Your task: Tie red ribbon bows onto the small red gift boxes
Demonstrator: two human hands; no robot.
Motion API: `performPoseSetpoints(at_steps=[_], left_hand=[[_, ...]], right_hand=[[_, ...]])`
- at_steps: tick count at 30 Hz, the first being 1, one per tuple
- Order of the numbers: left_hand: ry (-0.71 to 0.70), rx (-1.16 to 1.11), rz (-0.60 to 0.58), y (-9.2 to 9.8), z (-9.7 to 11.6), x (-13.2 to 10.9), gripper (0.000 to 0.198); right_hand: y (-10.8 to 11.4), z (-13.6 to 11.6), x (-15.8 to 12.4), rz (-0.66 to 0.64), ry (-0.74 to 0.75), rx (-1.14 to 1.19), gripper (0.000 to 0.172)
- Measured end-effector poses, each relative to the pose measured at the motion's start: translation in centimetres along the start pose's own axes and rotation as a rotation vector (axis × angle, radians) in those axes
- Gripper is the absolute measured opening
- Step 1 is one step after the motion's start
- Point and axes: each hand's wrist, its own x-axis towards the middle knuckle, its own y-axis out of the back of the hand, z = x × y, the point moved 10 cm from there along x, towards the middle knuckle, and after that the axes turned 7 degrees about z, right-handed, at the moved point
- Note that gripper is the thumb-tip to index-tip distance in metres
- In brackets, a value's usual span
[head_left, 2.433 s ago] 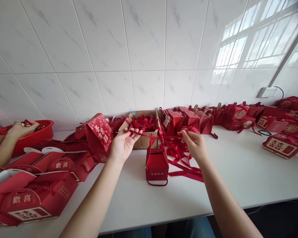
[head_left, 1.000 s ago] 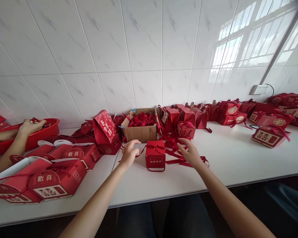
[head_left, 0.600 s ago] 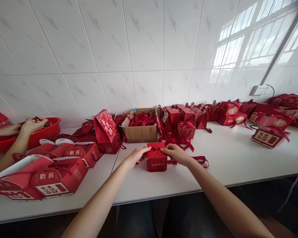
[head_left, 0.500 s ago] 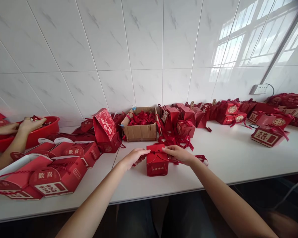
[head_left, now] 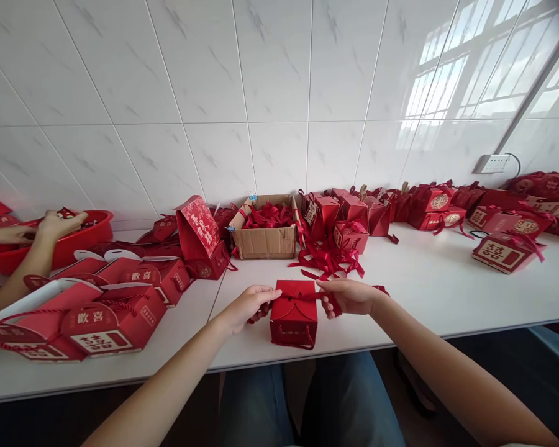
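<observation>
A small red gift box (head_left: 294,318) stands near the front edge of the white table (head_left: 428,292). A red ribbon (head_left: 307,296) runs across its top. My left hand (head_left: 246,305) is closed on the ribbon's left end beside the box. On the box's right side, my right hand (head_left: 349,297) pinches the other end of the ribbon. Both hands pull the ribbon out sideways, level with the box top.
A cardboard box of red ribbons (head_left: 265,233) sits behind, with loose ribbons (head_left: 328,261) to its right. Finished red boxes (head_left: 349,217) line the tiled wall. Larger red boxes (head_left: 102,316) lie left. Another person's hand (head_left: 58,223) reaches into a red basin (head_left: 81,239).
The ribbon was held up over the box, then brought down onto its top. The box has come nearer the front edge, and my hands now pull the ribbon ends apart.
</observation>
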Motion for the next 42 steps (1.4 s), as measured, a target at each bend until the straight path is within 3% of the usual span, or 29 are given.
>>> performPoseSetpoints(at_steps=[5, 9, 20, 26, 31, 35, 39, 42], left_hand=[[0.01, -0.133, -0.039, -0.8, -0.5, -0.1, 0.047], [0.005, -0.146, -0.041, -0.9, -0.6, -0.2, 0.043], [-0.028, -0.186, -0.062, -0.9, -0.6, -0.4, 0.043], [-0.016, -0.206, -0.056, -0.9, -0.7, -0.5, 0.044], [-0.023, -0.236, -0.041, -0.7, -0.9, -0.5, 0.045], [-0.028, -0.242, -0.03, -0.7, -0.9, -0.3, 0.045], [-0.027, -0.235, -0.016, -0.8, -0.6, -0.4, 0.044], [-0.038, -0.225, -0.008, -0.8, -0.3, -0.5, 0.043]], right_hand=[[-0.8, 2.5, -0.4, -0.092, -0.168, -0.008, 0.072], [-1.4, 2.3, -1.2, -0.096, -0.204, 0.141, 0.051], [-0.7, 3.3, -0.8, 0.005, -0.232, 0.27, 0.044], [0.4, 1.4, -0.7, 0.099, -0.005, 0.348, 0.031], [0.3, -0.5, -1.2, 0.089, 0.167, 0.312, 0.03], [0.3, -3.2, -1.7, 0.172, 0.398, 0.274, 0.021], [-0.9, -5.3, -2.1, 0.221, 0.531, 0.173, 0.016], [-2.0, -5.9, -2.0, 0.257, 0.566, 0.101, 0.023]])
